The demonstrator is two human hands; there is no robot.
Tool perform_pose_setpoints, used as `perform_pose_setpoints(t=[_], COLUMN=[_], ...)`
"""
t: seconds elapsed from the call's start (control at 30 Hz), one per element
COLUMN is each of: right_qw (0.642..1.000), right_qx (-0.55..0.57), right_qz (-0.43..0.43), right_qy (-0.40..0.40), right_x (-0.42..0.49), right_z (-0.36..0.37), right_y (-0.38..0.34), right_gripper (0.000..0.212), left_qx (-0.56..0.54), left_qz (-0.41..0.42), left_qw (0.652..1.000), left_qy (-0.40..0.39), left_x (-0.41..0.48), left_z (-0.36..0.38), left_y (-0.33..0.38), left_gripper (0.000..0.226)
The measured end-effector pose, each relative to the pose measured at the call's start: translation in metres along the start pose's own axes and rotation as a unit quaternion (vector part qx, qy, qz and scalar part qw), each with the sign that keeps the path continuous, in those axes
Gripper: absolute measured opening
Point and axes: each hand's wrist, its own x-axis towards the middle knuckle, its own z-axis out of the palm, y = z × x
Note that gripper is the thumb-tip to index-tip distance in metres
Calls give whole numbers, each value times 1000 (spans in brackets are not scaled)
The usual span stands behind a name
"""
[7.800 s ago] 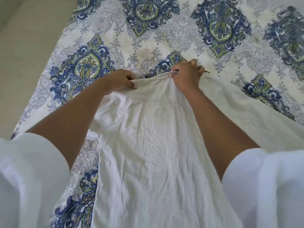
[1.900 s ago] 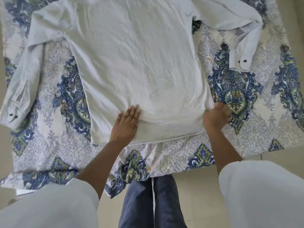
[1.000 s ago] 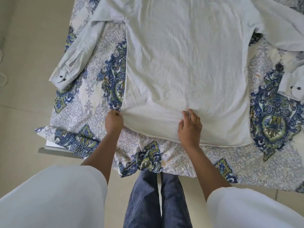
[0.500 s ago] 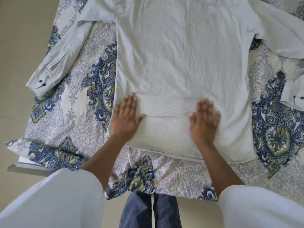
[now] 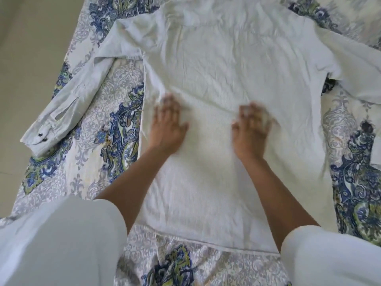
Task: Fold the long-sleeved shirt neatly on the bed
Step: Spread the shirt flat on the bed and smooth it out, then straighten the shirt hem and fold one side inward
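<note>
A: Where does the shirt (image 5: 226, 79) lie?

B: Spread flat, back upward, across the middle of the bed (image 5: 99, 124). Its hem runs along the near edge, and its collar end points toward the far edge. One sleeve (image 5: 68, 104) angles out toward the left edge, its buttoned cuff (image 5: 39, 135) close to that edge. The other sleeve (image 5: 354, 65) runs off toward the right edge and out of view.

A: And the hands?

B: Both rest palm down on the lower back panel, fingers spread, gripping nothing. The left hand (image 5: 168, 122) sits just inside the left side seam; the right hand (image 5: 250, 125) is near the middle. Both are blurred.

A: How will the cloth behave?

B: I judge it light, thin and limp. It is creased all over, with ridges bunching ahead of the fingers, so it will likely slide and wrinkle on the patterned bedspread instead of holding a line.

A: Where would you take hold?

B: At firm spots: the shoulder seam and the hem corner on one side, lifted together so the panel turns over as one strip. For a sleeve, the cuff is probably the stiffest part to pinch. Flat palms suit pressing out creases, not lifting.
</note>
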Motion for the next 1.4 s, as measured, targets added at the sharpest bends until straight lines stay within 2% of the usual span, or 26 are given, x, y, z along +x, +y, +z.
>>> perform_pose_setpoints(t=[0.07,0.1,0.17,0.23,0.37,0.4,0.43,0.53,0.57,0.67,0.8,0.87,0.93,1.0,1.13,1.2,1.27,1.3,1.33,1.37,1.4], right_qw=[990,985,990,995,992,990,993,997,996,997,989,994,997,992,994,989,953,913,860,801,740], right_qx=[-30,-39,-43,-56,-24,-11,-3,21,17,0,-16,11,2,-23,7,105,229,294,354,400,439], right_qz=[-131,-159,-123,-74,115,136,117,-38,-51,40,133,90,-30,-82,-27,59,198,281,364,438,497], right_qy=[-43,-59,-56,-42,-36,-31,-31,-64,-68,-63,-67,-61,-72,-98,-107,-84,-28,-28,-48,-79,-117], right_x=[10,18,37,54,62,55,42,-24,-45,-93,-124,-136,-158,-181,-196,-207,-225,-236,-246,-256,-264], right_z=[6,8,9,6,-11,-13,-13,-2,2,3,-10,-14,-6,-2,-15,-30,-51,-60,-65,-65,-63], right_y=[-25,-28,-16,6,27,20,8,-29,-30,8,55,36,15,21,49,41,31,30,33,39,45], right_gripper=[53,51,49,49,52,52,53,57,56,55,63,63,56,52,50,42,25,18,14,14,18], left_qx=[12,16,26,35,16,14,9,-28,-39,-44,-17,-18,-39,-53,-44,-136,-292,-353,-415,-481,-545], left_qz=[100,93,27,7,-89,-100,-81,66,79,-15,-108,-65,26,27,-27,-92,-214,-290,-368,-448,-518], left_qw=[995,995,999,999,996,995,997,997,996,998,993,996,995,993,991,982,932,889,831,753,659], left_qy=[-19,-21,-7,-7,-18,-18,-15,-28,-33,-29,-48,-58,-84,-106,-128,-95,5,38,43,31,-3], left_x=[15,25,40,51,54,47,35,-24,-45,-86,-113,-129,-152,-173,-208,-223,-243,-254,-260,-264,-262], left_z=[3,4,4,2,-8,-10,-8,9,15,21,12,12,20,24,21,6,-13,-22,-29,-31,-28], left_y=[13,8,-11,-31,-40,-31,-16,33,38,12,-14,7,31,33,17,31,61,77,90,101,104], left_gripper=[65,66,71,75,73,72,70,64,63,63,67,63,60,59,59,56,40,30,22,15,12])
